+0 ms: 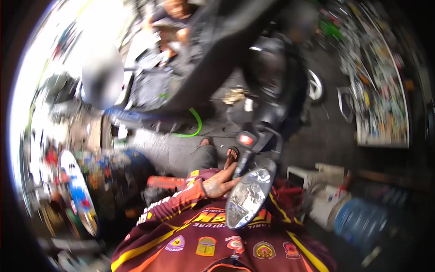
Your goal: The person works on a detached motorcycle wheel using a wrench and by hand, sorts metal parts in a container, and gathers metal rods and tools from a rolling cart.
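Note:
My left hand [218,184] reaches across in front of my chest from a maroon and orange sleeve. Its thumb and fingers lie around the end of a black handlebar grip [243,164], and part of the hand is hidden behind the mirror. This oval mirror [250,197] stands close below the grip, over my shirt, and reflects a bright, cluttered scene. Beyond the grip is a handlebar switch housing with a red-lit patch [245,138]. The dark motorbike [272,109] stretches away ahead, smeared by motion. My right hand does not show.
Another person [174,22] crouches at the upper left beside grey body panels. A bright green hose-like strip [195,124] curves over the floor. A tray full of tools and small parts [378,90] lies right. A blue water jug [360,217] is at lower right.

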`<state>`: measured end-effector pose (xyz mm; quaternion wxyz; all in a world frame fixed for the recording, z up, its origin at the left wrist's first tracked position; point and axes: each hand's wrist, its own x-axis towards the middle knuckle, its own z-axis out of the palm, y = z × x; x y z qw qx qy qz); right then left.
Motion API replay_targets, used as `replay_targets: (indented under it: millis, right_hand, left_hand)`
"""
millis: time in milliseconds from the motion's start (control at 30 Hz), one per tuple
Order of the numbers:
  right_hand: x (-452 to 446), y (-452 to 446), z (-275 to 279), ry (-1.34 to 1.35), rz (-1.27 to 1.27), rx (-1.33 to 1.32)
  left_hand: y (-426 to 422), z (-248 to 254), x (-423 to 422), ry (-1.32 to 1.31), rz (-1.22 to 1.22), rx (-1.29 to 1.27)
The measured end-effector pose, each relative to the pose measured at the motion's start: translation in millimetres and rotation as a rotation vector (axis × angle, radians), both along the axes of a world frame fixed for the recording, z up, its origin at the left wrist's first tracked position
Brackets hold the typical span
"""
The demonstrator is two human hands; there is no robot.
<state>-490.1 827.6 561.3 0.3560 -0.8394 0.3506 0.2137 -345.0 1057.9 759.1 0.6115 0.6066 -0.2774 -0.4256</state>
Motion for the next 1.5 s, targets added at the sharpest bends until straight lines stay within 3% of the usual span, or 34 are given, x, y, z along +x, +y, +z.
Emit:
replay_targets:
  millis: [167,200,233,367,500,567,600,633,667,700,733,867,933,967,1033,1100,1300,1400,1500]
  right_hand:
    - [9.9,41.1,-28.0,-0.021,-0.248,-0.007]
    - [9.1,52.3,-32.7,-0.018,-0.319,-0.006]
    - [7.5,63.5,-36.9,-0.015,-0.393,-0.005]
    - [13.2,127.8,-50.2,-0.020,-0.641,-0.003]
    - [25.2,188.2,-59.9,0.000,-0.781,0.000]
    - [25.1,204.6,-51.8,-0.009,-0.810,-0.001]
    - [22.4,206.0,-45.3,-0.028,-0.806,0.011]
    - [21.9,209.2,-35.1,-0.021,-0.855,0.027]
    - [17.4,217.9,-68.0,-0.024,-0.864,0.022]
    - [17.0,226.1,-99.1,0.007,-0.851,-0.034]
    - [24.4,232.5,-78.3,0.012,-0.879,-0.014]
    - [45.4,245.0,-49.1,0.005,-0.928,0.026]
    - [49.7,239.8,-38.6,0.003,-0.930,0.030]
    - [50.2,235.6,-35.7,0.007,-0.921,0.035]
    - [55.1,229.7,-29.2,0.005,-0.922,0.030]
    - [55.2,235.0,-27.3,0.014,-0.939,0.040]
    - [86.8,238.1,15.6,0.058,-1.018,0.053]
    - [108.1,263.0,16.1,0.027,-1.090,0.054]
    - [110.9,311.4,-40.0,-0.102,-1.141,0.053]
  left_hand:
    - [31.6,-4.3,39.7,0.240,-0.395,-0.079]
    - [38.3,-18.7,43.9,0.442,-0.417,-0.074]
    - [33.5,-1.1,49.7,0.598,-0.393,0.072]
    - [35.7,-3.7,81.9,0.342,-0.638,0.167]
    - [47.7,-58.2,110.5,0.204,-0.874,0.103]
    - [43.6,-52.7,117.8,0.212,-0.928,0.074]
    - [20.1,-5.4,112.8,-0.006,-0.999,-0.011]
    - [21.4,-6.3,109.2,0.273,-0.950,0.034]
    - [22.5,-1.3,108.0,0.078,-0.939,-0.024]
    - [20.6,5.3,108.9,0.080,-0.940,-0.025]
    - [15.6,21.6,110.4,0.188,-1.046,0.134]
    - [14.6,10.7,111.4,0.129,-1.157,0.571]
    - [43.0,-49.9,114.5,0.227,-0.980,0.656]
    - [61.6,-89.4,123.1,-0.256,-1.084,0.464]
    - [53.8,-85.2,138.3,-0.535,-1.054,0.459]
    - [79.6,-140.8,152.4,-0.529,-0.993,0.391]
    - [95.9,-168.1,152.7,-0.054,-0.853,0.646]
    - [123.5,-223.7,167.0,-0.014,-0.956,0.444]
    - [134.6,-197.1,191.1,-0.176,-1.056,0.517]
